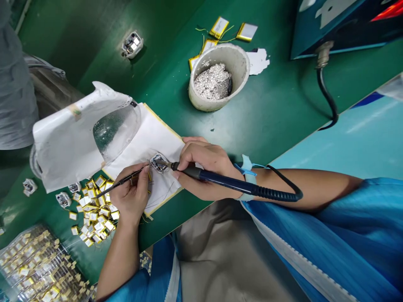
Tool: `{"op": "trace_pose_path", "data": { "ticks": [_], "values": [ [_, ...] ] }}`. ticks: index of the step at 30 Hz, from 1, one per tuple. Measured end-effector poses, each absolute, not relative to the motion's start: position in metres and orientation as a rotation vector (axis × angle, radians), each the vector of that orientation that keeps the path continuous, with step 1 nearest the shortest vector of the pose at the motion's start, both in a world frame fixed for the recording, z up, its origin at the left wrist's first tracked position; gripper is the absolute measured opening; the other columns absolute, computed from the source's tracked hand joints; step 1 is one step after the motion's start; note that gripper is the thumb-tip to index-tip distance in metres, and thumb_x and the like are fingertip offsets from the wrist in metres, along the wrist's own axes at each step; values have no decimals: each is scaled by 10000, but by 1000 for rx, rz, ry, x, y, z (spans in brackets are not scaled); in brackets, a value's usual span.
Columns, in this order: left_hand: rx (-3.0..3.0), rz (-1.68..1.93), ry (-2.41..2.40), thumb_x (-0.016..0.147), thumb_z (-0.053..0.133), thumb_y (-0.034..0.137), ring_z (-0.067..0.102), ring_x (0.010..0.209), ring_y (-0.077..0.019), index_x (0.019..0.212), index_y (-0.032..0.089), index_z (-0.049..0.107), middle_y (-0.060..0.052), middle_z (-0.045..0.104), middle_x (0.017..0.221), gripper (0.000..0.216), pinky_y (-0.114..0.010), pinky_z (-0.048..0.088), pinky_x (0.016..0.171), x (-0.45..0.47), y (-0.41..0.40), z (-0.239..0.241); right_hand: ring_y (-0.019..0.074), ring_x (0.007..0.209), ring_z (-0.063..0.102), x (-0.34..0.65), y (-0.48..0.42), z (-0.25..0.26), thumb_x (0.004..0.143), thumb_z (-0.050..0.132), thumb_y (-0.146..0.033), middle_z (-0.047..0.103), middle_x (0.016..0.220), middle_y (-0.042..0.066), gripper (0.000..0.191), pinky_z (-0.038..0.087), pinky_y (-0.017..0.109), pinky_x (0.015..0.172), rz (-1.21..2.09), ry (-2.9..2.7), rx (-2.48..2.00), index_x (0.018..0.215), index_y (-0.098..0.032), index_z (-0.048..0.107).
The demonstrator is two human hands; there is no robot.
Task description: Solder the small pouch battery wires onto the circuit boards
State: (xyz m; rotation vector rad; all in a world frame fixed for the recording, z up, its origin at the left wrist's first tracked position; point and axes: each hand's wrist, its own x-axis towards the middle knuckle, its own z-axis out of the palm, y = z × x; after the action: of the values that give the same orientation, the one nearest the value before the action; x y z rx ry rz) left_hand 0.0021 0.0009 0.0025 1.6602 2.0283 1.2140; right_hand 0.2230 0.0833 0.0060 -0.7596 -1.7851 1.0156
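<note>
My right hand is closed round the handle of a soldering iron, whose tip reaches into a small white electronic device. Between the fingers of my left hand is a pair of dark tweezers, with their points at the left edge of that device. The device has its inside showing and lies on a white paper sheet with yellow edges. Fine detail at the iron's tip is too small to make out. A cord strap circles my right wrist.
A pot of silvery shavings stands behind my hands, near several yellow-edged battery cells. More cells lie heaped at left. A clear shield stands left of the sheet. A blue soldering station is at upper right; a tray sits lower left.
</note>
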Motion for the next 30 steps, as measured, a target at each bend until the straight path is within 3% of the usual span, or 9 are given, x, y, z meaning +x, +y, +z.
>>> {"op": "trace_pose_path", "data": {
  "ticks": [8, 19, 30],
  "values": [
    [1662, 1193, 2052, 987, 820, 310, 840, 886, -176, 1026, 202, 825, -43, 853, 972, 115, -288, 693, 824, 1, 1, 1, 162, 680, 657, 220, 82, 6, 919, 724, -182, 677, 734, -49, 173, 533, 383, 906, 998, -1815, -771, 881, -262, 576],
    [1678, 1303, 1939, 1005, 797, 329, 824, 911, -197, 1089, 202, 744, -59, 818, 1000, 161, -360, 684, 841, -4, -4, -2, 167, 695, 679, 222, 83, 8, 923, 748, -188, 710, 760, -24, 189, 546, 360, 773, 987, -1732, -780, 870, -260, 582],
    [1776, 1246, 1796, 1003, 785, 275, 785, 892, -184, 1047, 230, 731, -46, 794, 950, 82, -354, 646, 797, -6, -2, -2, 168, 699, 685, 222, 82, 7, 923, 756, -185, 711, 788, -23, 194, 596, 387, 834, 1002, -1713, -809, 886, -262, 583]
  ]
}}
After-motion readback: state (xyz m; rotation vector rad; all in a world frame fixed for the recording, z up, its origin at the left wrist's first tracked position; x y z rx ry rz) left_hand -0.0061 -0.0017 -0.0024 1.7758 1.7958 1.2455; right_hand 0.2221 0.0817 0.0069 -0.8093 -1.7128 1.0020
